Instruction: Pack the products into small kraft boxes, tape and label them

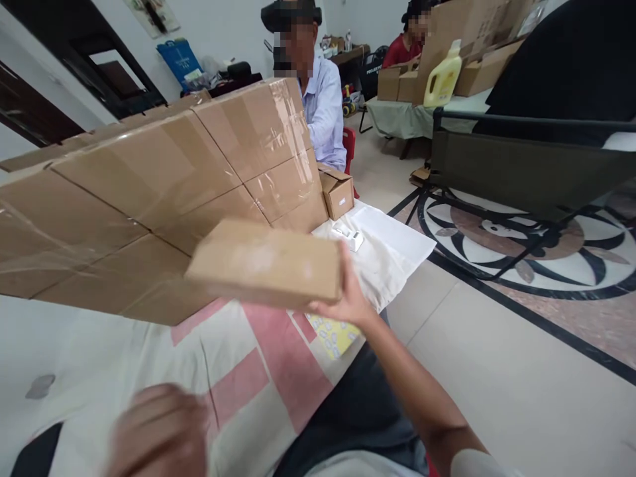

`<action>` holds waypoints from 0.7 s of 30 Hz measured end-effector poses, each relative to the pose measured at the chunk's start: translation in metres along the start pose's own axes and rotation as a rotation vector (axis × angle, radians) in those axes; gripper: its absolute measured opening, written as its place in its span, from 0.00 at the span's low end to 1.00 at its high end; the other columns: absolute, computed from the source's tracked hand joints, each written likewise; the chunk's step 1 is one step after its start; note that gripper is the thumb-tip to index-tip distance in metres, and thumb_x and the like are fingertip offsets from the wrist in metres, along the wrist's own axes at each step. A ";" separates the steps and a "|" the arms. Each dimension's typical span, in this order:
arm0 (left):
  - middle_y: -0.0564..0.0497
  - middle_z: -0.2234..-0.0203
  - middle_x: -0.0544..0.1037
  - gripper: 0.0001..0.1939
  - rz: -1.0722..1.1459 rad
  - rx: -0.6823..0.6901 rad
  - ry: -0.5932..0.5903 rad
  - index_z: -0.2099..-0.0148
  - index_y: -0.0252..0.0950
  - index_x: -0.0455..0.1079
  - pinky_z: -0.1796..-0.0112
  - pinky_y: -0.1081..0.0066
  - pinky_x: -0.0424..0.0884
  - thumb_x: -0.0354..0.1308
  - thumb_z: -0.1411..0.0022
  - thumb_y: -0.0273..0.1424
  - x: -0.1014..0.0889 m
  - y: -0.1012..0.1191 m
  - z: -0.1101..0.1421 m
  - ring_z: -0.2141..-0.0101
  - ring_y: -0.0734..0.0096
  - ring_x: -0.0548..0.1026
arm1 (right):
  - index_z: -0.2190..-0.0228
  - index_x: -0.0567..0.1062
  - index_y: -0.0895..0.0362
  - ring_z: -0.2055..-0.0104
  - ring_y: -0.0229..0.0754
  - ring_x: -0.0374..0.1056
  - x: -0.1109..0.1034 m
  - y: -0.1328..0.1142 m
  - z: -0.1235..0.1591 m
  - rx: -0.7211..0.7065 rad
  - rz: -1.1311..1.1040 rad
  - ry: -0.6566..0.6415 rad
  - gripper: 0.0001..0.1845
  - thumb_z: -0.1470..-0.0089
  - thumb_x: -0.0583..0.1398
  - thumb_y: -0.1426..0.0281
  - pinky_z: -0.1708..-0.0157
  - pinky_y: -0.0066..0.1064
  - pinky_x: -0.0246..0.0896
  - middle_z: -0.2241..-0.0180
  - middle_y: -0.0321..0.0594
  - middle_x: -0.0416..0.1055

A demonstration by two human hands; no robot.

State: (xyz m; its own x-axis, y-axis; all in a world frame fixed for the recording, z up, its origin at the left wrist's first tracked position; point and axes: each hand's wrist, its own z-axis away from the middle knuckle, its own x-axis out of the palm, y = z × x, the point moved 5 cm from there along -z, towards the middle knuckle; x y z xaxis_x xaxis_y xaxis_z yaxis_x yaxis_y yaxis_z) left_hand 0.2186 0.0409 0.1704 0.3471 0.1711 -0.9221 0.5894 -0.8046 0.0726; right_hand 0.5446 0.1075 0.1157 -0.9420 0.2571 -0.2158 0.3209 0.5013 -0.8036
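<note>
My right hand (pixel 348 298) grips one end of a cardboard box (pixel 268 265), the thumb above and fingers below. The box is held up over the table, slightly blurred, its long side facing me. Low at the left, my left hand (pixel 159 430) is smeared by motion above the cloth, apart from the box, and its fingers cannot be made out. Beneath the held box lies a yellow patterned packet (pixel 335 336), partly hidden by my right hand. A small white object (pixel 348 236) rests on the cloth beyond that hand.
A stack of taped cardboard boxes (pixel 199 172) walls off the table's far side, with a smaller carton (pixel 340 192) at its right end. The table wears a pink-and-white cloth (pixel 288 364). One person (pixel 322 112) sits behind the boxes. A folding chair (pixel 527 165) stands right.
</note>
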 end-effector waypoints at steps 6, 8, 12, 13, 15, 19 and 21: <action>0.53 0.28 0.57 0.34 0.187 0.037 -0.404 0.24 0.51 0.51 0.34 0.36 0.60 0.49 0.28 0.50 0.178 0.046 -0.093 0.30 0.43 0.58 | 0.29 0.22 0.55 0.27 0.62 0.46 -0.127 0.053 -0.012 0.239 0.542 0.593 0.70 0.50 0.65 0.53 0.36 0.55 0.58 0.28 0.60 0.36; 0.53 0.26 0.54 0.33 0.225 0.029 -0.501 0.25 0.51 0.52 0.32 0.34 0.52 0.46 0.26 0.52 0.204 0.041 -0.104 0.27 0.44 0.52 | 0.28 0.27 0.58 0.28 0.65 0.46 -0.148 0.075 -0.022 0.251 0.621 0.597 0.70 0.52 0.66 0.53 0.36 0.55 0.57 0.30 0.63 0.40; 0.55 0.27 0.54 0.29 0.242 -0.023 -0.469 0.26 0.54 0.54 0.30 0.37 0.50 0.45 0.25 0.49 0.201 0.013 -0.083 0.27 0.50 0.51 | 0.28 0.32 0.60 0.29 0.66 0.47 -0.177 0.110 -0.039 0.235 0.679 0.550 0.66 0.50 0.66 0.51 0.35 0.57 0.53 0.32 0.64 0.42; 0.55 0.27 0.55 0.28 0.228 -0.032 -0.468 0.26 0.54 0.55 0.31 0.38 0.51 0.45 0.24 0.49 0.196 0.005 -0.072 0.27 0.50 0.52 | 0.28 0.33 0.60 0.29 0.66 0.46 -0.184 0.115 -0.041 0.218 0.697 0.566 0.67 0.51 0.66 0.50 0.34 0.58 0.51 0.32 0.64 0.42; 0.55 0.27 0.57 0.27 0.177 -0.065 -0.466 0.27 0.54 0.57 0.31 0.40 0.54 0.45 0.24 0.48 0.187 -0.016 -0.048 0.28 0.51 0.55 | 0.28 0.38 0.61 0.29 0.67 0.45 -0.192 0.126 -0.043 0.180 0.729 0.582 0.69 0.55 0.68 0.47 0.33 0.59 0.48 0.32 0.65 0.42; 0.53 0.29 0.61 0.26 0.013 -0.274 -0.337 0.29 0.54 0.60 0.33 0.42 0.58 0.47 0.25 0.45 0.164 -0.069 0.009 0.31 0.51 0.62 | 0.30 0.45 0.65 0.31 0.65 0.51 -0.181 0.155 -0.056 0.146 0.699 0.457 0.69 0.60 0.68 0.42 0.34 0.54 0.52 0.35 0.66 0.49; 0.51 0.30 0.64 0.26 -0.052 -0.407 -0.231 0.29 0.54 0.61 0.34 0.40 0.59 0.49 0.26 0.45 0.151 -0.092 0.039 0.31 0.49 0.62 | 0.31 0.46 0.66 0.32 0.63 0.54 -0.165 0.168 -0.075 0.183 0.701 0.420 0.68 0.58 0.67 0.42 0.36 0.51 0.55 0.35 0.67 0.51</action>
State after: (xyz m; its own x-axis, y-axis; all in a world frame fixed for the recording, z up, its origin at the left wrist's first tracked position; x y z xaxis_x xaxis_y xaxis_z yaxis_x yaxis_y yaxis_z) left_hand 0.1885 0.1187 0.0101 0.1653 0.0370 -0.9855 0.8560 -0.5018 0.1248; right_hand 0.7616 0.2112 0.0583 -0.4040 0.7636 -0.5037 0.7633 -0.0220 -0.6456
